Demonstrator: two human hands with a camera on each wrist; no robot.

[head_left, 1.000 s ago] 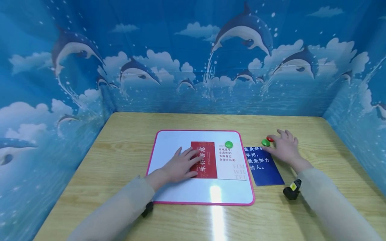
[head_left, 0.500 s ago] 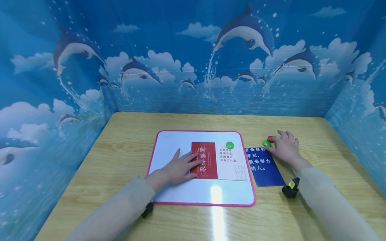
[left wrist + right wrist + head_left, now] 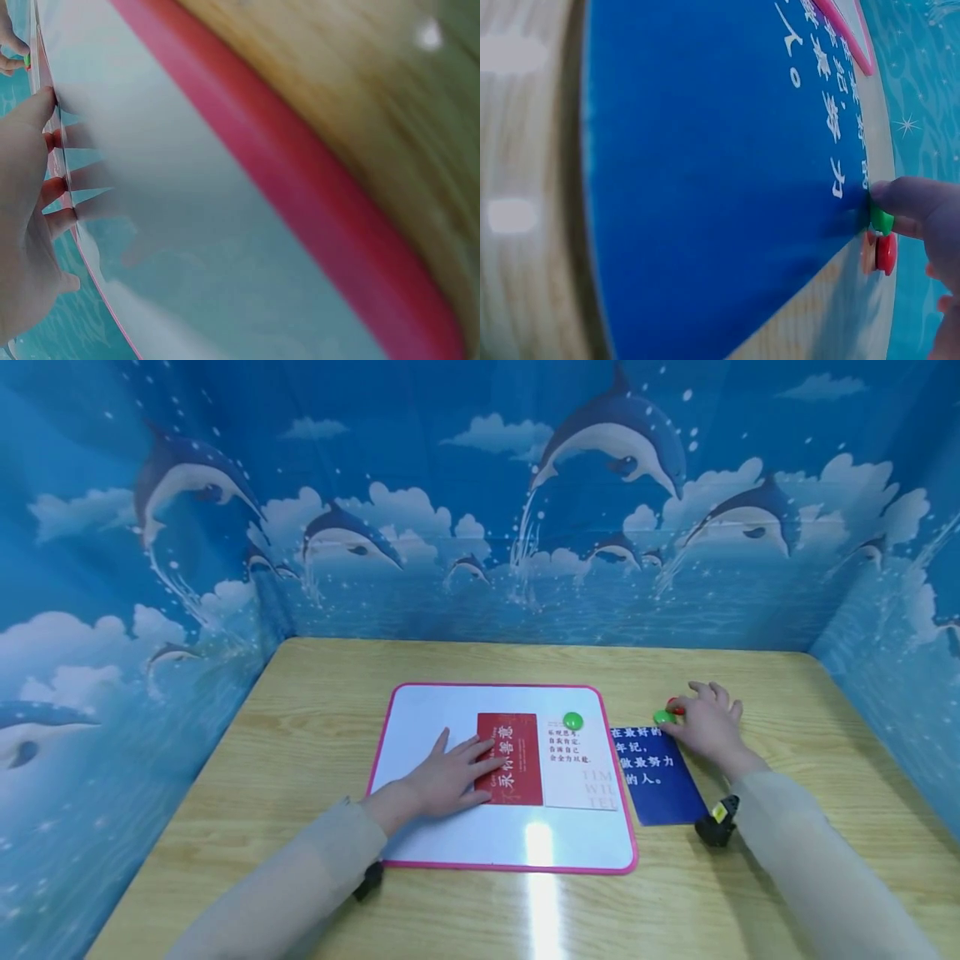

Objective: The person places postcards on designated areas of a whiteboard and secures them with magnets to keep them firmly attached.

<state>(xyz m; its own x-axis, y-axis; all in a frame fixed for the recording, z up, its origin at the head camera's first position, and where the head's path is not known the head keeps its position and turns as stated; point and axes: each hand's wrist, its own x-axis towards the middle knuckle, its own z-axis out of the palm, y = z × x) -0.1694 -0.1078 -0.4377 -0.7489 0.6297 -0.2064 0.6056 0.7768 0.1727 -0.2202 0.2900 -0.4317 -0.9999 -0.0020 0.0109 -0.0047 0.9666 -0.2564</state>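
Note:
My left hand (image 3: 442, 779) lies with spread fingers on a red card (image 3: 525, 760), which is on a pink-framed whiteboard (image 3: 450, 839). Beside it on the board is a white printed card (image 3: 573, 781), with a round green magnet (image 3: 573, 721) at its top. In the left wrist view, the fingertips of the left hand (image 3: 22, 195) touch the card's surface. My right hand (image 3: 708, 727) pinches another green magnet (image 3: 882, 219) between thumb and index finger. Next to that one sits a red magnet (image 3: 886, 253). A blue card (image 3: 663, 789) lies just below these magnets.
The wooden table (image 3: 315, 710) carries everything. The blue card lies against the right side of the whiteboard. A dolphin-print curtain (image 3: 465, 593) encloses the back and sides. Black wrist cameras (image 3: 716, 827) hang under both sleeves.
My right thumb and index finger have closed in on the green magnet beside the red one. The left hand stays on the red card.

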